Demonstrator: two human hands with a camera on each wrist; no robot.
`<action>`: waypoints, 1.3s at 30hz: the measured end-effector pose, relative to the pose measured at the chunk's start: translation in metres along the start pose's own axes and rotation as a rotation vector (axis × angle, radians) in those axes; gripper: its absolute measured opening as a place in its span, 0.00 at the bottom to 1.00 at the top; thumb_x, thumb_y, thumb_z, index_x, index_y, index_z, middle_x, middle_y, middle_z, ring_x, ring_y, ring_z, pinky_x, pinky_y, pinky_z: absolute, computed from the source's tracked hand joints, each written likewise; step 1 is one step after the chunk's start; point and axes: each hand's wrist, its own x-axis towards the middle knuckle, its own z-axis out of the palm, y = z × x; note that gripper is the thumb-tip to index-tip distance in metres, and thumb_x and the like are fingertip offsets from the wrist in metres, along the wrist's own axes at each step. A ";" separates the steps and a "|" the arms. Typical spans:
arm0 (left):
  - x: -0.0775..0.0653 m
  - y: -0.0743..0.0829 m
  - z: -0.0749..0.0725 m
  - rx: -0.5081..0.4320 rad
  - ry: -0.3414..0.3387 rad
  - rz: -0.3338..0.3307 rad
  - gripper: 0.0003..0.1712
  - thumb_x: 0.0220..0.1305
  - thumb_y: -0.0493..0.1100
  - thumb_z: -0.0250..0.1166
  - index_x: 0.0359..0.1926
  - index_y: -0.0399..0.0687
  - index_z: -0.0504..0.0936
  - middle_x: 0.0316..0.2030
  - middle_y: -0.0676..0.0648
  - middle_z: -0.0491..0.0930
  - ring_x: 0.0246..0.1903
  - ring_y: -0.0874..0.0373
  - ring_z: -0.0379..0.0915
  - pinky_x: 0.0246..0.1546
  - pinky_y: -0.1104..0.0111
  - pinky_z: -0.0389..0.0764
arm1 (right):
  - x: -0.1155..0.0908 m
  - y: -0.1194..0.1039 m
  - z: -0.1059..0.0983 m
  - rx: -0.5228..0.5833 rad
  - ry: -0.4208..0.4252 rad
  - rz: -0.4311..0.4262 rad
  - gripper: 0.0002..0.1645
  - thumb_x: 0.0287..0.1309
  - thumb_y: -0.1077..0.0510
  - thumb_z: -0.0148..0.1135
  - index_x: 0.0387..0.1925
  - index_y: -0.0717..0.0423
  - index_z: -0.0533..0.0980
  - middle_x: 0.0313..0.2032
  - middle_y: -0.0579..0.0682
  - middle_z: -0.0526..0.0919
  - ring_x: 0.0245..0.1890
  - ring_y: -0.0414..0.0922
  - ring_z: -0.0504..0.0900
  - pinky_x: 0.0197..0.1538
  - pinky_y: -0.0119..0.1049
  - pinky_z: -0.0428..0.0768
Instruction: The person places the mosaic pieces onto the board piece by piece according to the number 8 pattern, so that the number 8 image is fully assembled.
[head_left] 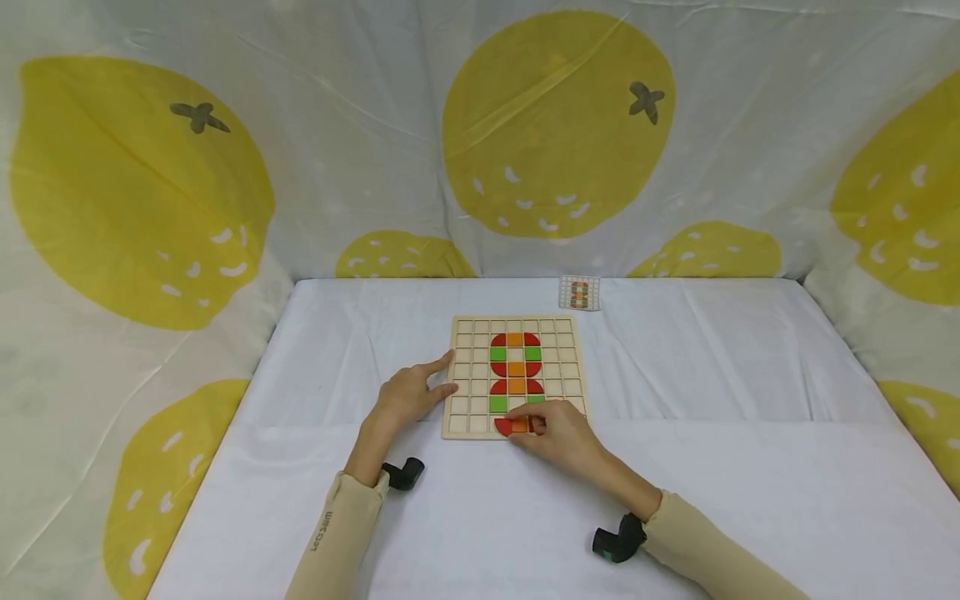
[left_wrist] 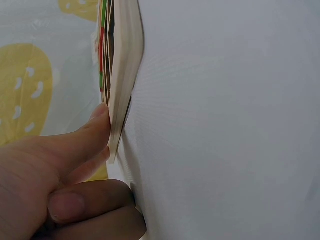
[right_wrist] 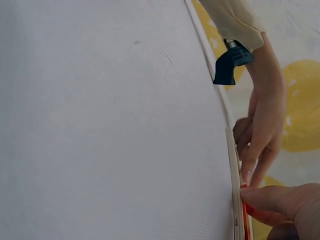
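A wooden grid board point(head_left: 461, 408) lies on the white cloth. Red rounded, orange square and green square pieces form a figure-eight pattern in its cells. At the board's near edge my right hand point(head_left: 561, 432) pinches a red quarter-round piece point(head_left: 502, 427) between thumb and forefinger, over the bottom row. This hand partly covers an orange piece point(head_left: 519, 425) and another red one beside it. My left hand point(head_left: 408, 392) steadies the board's left edge with extended thumb and forefinger; its other fingers are bent in the left wrist view, where the thumb point(left_wrist: 92, 132) touches the board's side.
A small card point(head_left: 580, 293) printed with a similar coloured pattern lies behind the board's right corner. White cloth point(head_left: 712, 358) covers the table. A lemon-printed curtain point(head_left: 360, 150) hangs around the back and sides. Black wrist cameras point(head_left: 619, 540) sit at both sleeves.
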 end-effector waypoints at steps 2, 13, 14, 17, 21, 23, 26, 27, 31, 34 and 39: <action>0.000 0.000 0.000 -0.001 -0.002 0.001 0.39 0.72 0.58 0.65 0.79 0.63 0.63 0.66 0.34 0.77 0.44 0.47 0.75 0.32 0.63 0.73 | 0.001 -0.001 0.001 -0.003 -0.004 -0.003 0.14 0.56 0.56 0.78 0.45 0.47 0.90 0.14 0.38 0.57 0.18 0.33 0.56 0.26 0.27 0.53; 0.000 0.001 0.002 0.003 0.003 -0.006 0.39 0.72 0.58 0.65 0.79 0.63 0.63 0.68 0.34 0.76 0.46 0.47 0.75 0.34 0.62 0.73 | 0.005 -0.003 0.005 -0.004 0.006 0.022 0.13 0.55 0.55 0.79 0.44 0.47 0.90 0.14 0.38 0.58 0.17 0.33 0.57 0.24 0.28 0.53; 0.000 0.001 0.002 0.002 0.004 -0.005 0.39 0.72 0.58 0.65 0.79 0.63 0.63 0.67 0.34 0.76 0.46 0.47 0.76 0.34 0.62 0.73 | 0.005 -0.003 0.005 -0.004 0.009 0.022 0.14 0.54 0.54 0.79 0.44 0.47 0.90 0.14 0.37 0.59 0.17 0.33 0.57 0.25 0.28 0.53; 0.000 0.001 0.001 0.002 0.007 0.001 0.38 0.72 0.58 0.65 0.79 0.63 0.63 0.67 0.34 0.76 0.45 0.47 0.76 0.34 0.62 0.73 | 0.004 -0.003 0.007 -0.013 0.019 0.015 0.13 0.55 0.54 0.79 0.44 0.47 0.90 0.14 0.38 0.59 0.17 0.33 0.57 0.25 0.28 0.53; 0.000 0.001 0.001 0.004 0.007 0.000 0.39 0.72 0.58 0.65 0.79 0.63 0.64 0.67 0.33 0.77 0.45 0.47 0.75 0.33 0.63 0.73 | 0.004 -0.004 0.008 -0.028 0.031 0.008 0.13 0.55 0.54 0.78 0.43 0.47 0.90 0.14 0.37 0.59 0.18 0.33 0.58 0.27 0.27 0.54; 0.000 0.001 0.001 0.006 0.004 -0.002 0.39 0.72 0.58 0.65 0.79 0.63 0.63 0.66 0.33 0.77 0.44 0.47 0.75 0.32 0.63 0.72 | 0.005 -0.003 0.008 -0.024 0.036 0.005 0.13 0.55 0.55 0.79 0.43 0.47 0.90 0.14 0.37 0.59 0.18 0.33 0.58 0.26 0.27 0.54; 0.001 0.001 0.001 0.011 0.003 0.000 0.39 0.72 0.59 0.64 0.79 0.63 0.63 0.67 0.33 0.77 0.44 0.47 0.75 0.33 0.63 0.72 | 0.005 -0.003 0.008 -0.013 0.044 0.003 0.13 0.54 0.56 0.79 0.43 0.48 0.90 0.14 0.37 0.60 0.18 0.33 0.58 0.25 0.27 0.54; 0.001 0.001 0.001 0.011 0.002 0.000 0.38 0.72 0.59 0.64 0.79 0.63 0.63 0.66 0.33 0.77 0.44 0.47 0.75 0.33 0.63 0.72 | 0.005 -0.003 0.007 -0.007 0.045 0.004 0.13 0.53 0.56 0.80 0.43 0.48 0.90 0.14 0.37 0.60 0.17 0.33 0.58 0.25 0.27 0.54; 0.001 0.000 0.002 0.008 0.002 0.000 0.39 0.72 0.59 0.65 0.79 0.63 0.63 0.67 0.33 0.77 0.45 0.47 0.75 0.33 0.63 0.72 | 0.006 -0.002 0.007 0.006 0.037 0.004 0.12 0.54 0.56 0.79 0.42 0.48 0.90 0.14 0.38 0.60 0.17 0.32 0.58 0.25 0.27 0.54; 0.001 0.001 0.002 0.006 0.001 0.001 0.39 0.72 0.58 0.65 0.79 0.63 0.63 0.67 0.34 0.76 0.46 0.47 0.76 0.33 0.63 0.73 | 0.006 -0.002 0.007 0.001 0.036 -0.001 0.11 0.55 0.57 0.78 0.42 0.49 0.90 0.14 0.38 0.61 0.18 0.32 0.58 0.25 0.27 0.54; 0.000 0.001 0.000 0.007 0.002 -0.004 0.39 0.72 0.58 0.65 0.79 0.63 0.63 0.68 0.34 0.76 0.47 0.47 0.76 0.35 0.61 0.74 | 0.007 -0.002 0.007 0.000 0.051 -0.002 0.12 0.55 0.58 0.79 0.42 0.49 0.90 0.15 0.38 0.62 0.18 0.32 0.59 0.25 0.27 0.55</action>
